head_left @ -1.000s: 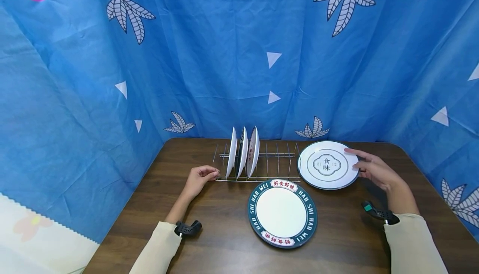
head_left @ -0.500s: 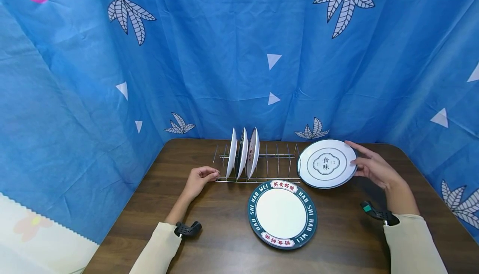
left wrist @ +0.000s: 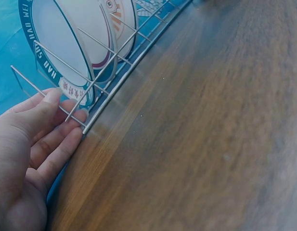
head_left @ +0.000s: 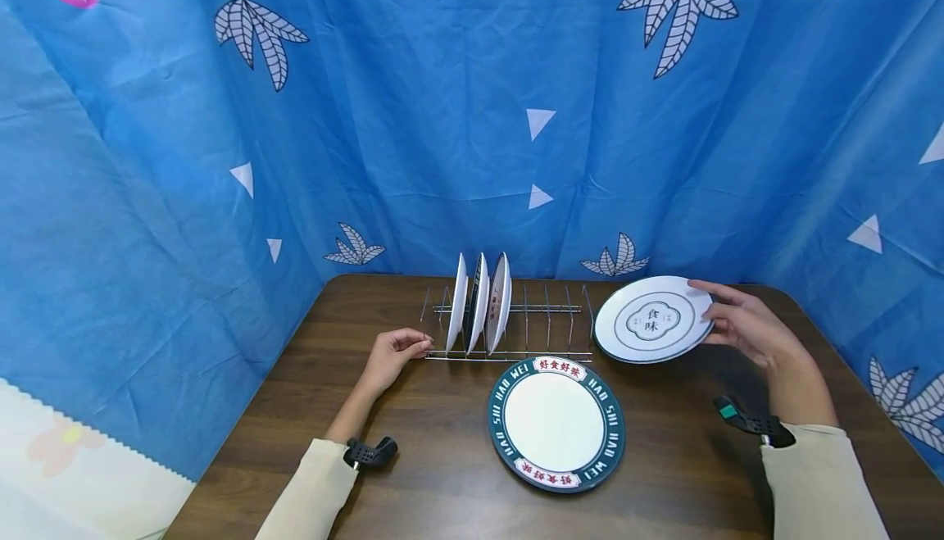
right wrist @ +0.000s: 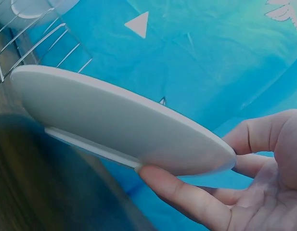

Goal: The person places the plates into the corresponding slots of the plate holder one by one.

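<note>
In the head view my left hand (head_left: pixel 398 355) is at the left end of a wire dish rack (head_left: pixel 509 358). Thumb and fingers pinch its end wire, seen closely in the left wrist view. Three plates (head_left: pixel 498 302) stand on edge in the rack's left half. My right hand (head_left: pixel 748 325) grips the right rim of a white plate (head_left: pixel 652 335) with a thin dark edge and a printed centre. That plate is tilted above the table beside the rack's right end. Its pale underside (right wrist: pixel 114 120) and foot ring show in the right wrist view.
A white plate with a wide green lettered rim (head_left: pixel 557 474) lies flat on the brown wooden table (head_left: pixel 442 458), just in front of the rack. Bare wire slots (head_left: pixel 548 319) fill the rack's right half. A blue patterned curtain (head_left: pixel 457 114) hangs behind the table.
The white plate in my right hand has shifted slightly left, then back right, and its near edge has risen and tilted. My left hand keeps its place on the rack.
</note>
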A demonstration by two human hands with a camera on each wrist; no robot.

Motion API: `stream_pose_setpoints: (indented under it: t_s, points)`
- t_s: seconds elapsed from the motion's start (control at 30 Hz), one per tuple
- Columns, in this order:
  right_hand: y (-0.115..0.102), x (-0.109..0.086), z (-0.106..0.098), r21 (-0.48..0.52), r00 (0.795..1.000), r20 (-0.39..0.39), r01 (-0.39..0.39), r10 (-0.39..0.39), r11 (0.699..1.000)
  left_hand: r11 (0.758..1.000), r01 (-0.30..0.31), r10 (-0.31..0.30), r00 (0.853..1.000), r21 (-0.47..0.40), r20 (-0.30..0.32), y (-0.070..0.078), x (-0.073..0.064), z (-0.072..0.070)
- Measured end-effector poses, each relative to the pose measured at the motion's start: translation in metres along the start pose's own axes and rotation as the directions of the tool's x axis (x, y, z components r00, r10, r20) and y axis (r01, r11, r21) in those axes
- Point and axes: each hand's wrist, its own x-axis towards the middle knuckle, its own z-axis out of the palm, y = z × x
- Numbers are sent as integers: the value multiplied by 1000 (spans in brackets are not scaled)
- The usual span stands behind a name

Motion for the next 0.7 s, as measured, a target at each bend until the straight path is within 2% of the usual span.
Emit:
stream_pose_setpoints:
  t_s: [0.17, 0.4, 0.7]
  points:
    - [-8, -7, -1, 118, 998, -9, 63, -62, 991, 1000, 12, -12, 1000, 7, -10, 1, 0, 0]
    - [-22, -14, 2, 100, 990, -48, 136, -132, 986, 1000, 20, -20, 1000, 6, -13, 2, 1, 1]
    - [-37, -26, 8, 174, 974, -45, 228, -224, 958, 999, 22, -22, 1000, 23, -21, 1, 1, 1]
